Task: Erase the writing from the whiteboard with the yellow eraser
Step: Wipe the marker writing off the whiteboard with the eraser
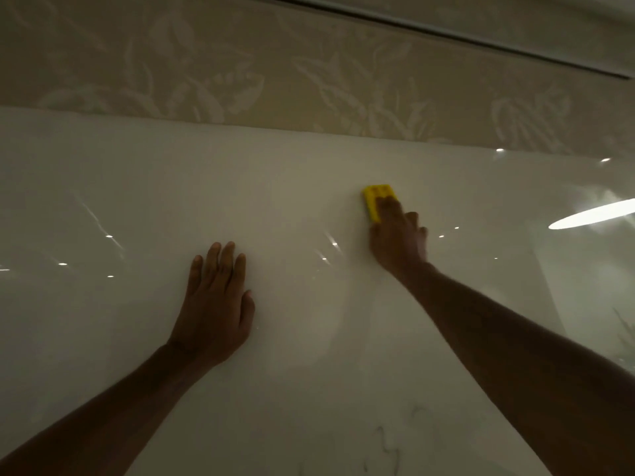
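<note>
Hands: left hand [214, 304] laid flat, unclenched, on whiteboard [120, 201]; yellow eraser [372, 199], judged light and rigid, is gripped across its back by right hand [398, 238].

Right hand [398, 235] presses yellow eraser [374, 197] on whiteboard [275, 187].

whiteboard [137, 187]: fills the middle and bottom of the frame.
wallpaper [206, 63]: above the whiteboard, across the top of the frame.
ceiling track [446, 32]: upper right, above the wallpaper.
left hand [214, 304]: flat on the whiteboard, lower middle, left of the eraser.
eraser [374, 197]: on the whiteboard, right of middle, near its top edge.
right hand [398, 238]: on the eraser, pressing it to the whiteboard.
writing marks [388, 444]: bottom of the frame, below the right hand.
</note>
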Demonstrator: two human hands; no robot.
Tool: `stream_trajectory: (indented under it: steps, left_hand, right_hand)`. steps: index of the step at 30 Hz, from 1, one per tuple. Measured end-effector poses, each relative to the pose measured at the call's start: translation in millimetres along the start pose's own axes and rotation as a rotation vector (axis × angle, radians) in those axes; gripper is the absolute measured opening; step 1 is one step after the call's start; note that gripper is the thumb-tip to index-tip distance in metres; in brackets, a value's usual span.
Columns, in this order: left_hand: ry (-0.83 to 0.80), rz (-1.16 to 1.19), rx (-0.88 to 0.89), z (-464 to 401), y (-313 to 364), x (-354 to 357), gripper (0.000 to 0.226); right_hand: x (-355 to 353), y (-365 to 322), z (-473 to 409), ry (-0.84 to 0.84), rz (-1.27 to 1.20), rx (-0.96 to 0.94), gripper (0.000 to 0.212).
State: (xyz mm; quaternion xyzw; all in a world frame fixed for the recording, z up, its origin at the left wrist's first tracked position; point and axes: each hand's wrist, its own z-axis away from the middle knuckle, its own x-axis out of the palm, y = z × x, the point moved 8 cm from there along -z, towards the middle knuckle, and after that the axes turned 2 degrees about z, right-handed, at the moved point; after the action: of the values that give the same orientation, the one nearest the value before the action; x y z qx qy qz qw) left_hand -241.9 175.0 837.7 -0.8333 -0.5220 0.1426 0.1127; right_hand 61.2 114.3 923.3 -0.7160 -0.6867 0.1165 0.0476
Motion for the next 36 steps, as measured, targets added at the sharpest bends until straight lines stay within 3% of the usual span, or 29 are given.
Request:
stream_trajectory:
  steps: [2, 4, 8, 10, 12, 15, 17, 18, 19, 21, 24, 26, 28, 31, 33, 34, 36]
  left_hand:
    - [-0.004, -0.006, 0.002, 0, 3, 3, 0.061]
    - [-0.005, -0.015, 0.001, -1, 6, 5, 0.061]
    - [-0.003, -0.028, 0.001, -5, 21, 8, 0.06]
    - [-0.012, -0.026, 0.007, -6, 30, 12, 0.061]
    - [-0.022, -0.03, 0.007, -6, 38, 14, 0.061]
    - [-0.041, -0.036, 0.013, -4, 48, 18, 0.061]
    - [-0.046, -0.037, 0.019, -3, 51, 20, 0.061]
    - [-0.044, -0.038, 0.02, -3, 51, 21, 0.061]
    - [-0.041, -0.04, 0.021, -3, 53, 22, 0.061]
    - [-0.032, -0.041, 0.025, -4, 58, 23, 0.06]
    - [-0.024, -0.031, 0.026, -6, 69, 26, 0.06]
    - [-0.029, -0.02, 0.034, -6, 77, 29, 0.061]
    - [-0.036, -0.02, 0.047, -3, 82, 32, 0.061]
    - [-0.032, -0.024, 0.069, 3, 89, 34, 0.06]
    - [-0.033, -0.023, 0.073, 7, 89, 34, 0.06]
    - [-0.036, -0.022, 0.073, 8, 90, 34, 0.06]
    - [-0.039, -0.018, 0.068, 11, 92, 36, 0.061]
  right_hand:
    - [-4, 26, -1, 0.003, -0.007, 0.178, 0.059]
    - [-2, 15, 18, 0.014, -0.025, 0.063, 0.063]
    - [2, -53, 128, -0.05, -0.036, -0.788, 0.066]
    - [5, -47, 154, -0.071, 0.045, -1.001, 0.064]
    - [8, -10, 117, -0.055, 0.069, -0.762, 0.07]
    - [5, 94, 59, 0.001, -0.055, 0.015, 0.064]
    - [7, 136, 65, -0.031, -0.155, 0.4, 0.062]
    - [6, 134, 74, -0.023, -0.153, 0.424, 0.061]
    - [6, 120, 87, 0.011, -0.113, 0.326, 0.062]
    - [7, 68, 128, 0.023, -0.074, -0.088, 0.067]
    - [18, 13, 210, -0.183, -0.007, -0.712, 0.065]
    - [14, 22, 219, -0.167, 0.029, -0.85, 0.062]
    - [18, 60, 186, -0.116, 0.018, -0.6, 0.068]
    - [12, 147, 145, 0.008, -0.06, 0.031, 0.068]
    - [13, 172, 147, 0.024, -0.105, 0.339, 0.063]
    - [14, 167, 154, 0.022, -0.097, 0.389, 0.063]
    - [15, 128, 180, 0.045, -0.084, 0.214, 0.067]
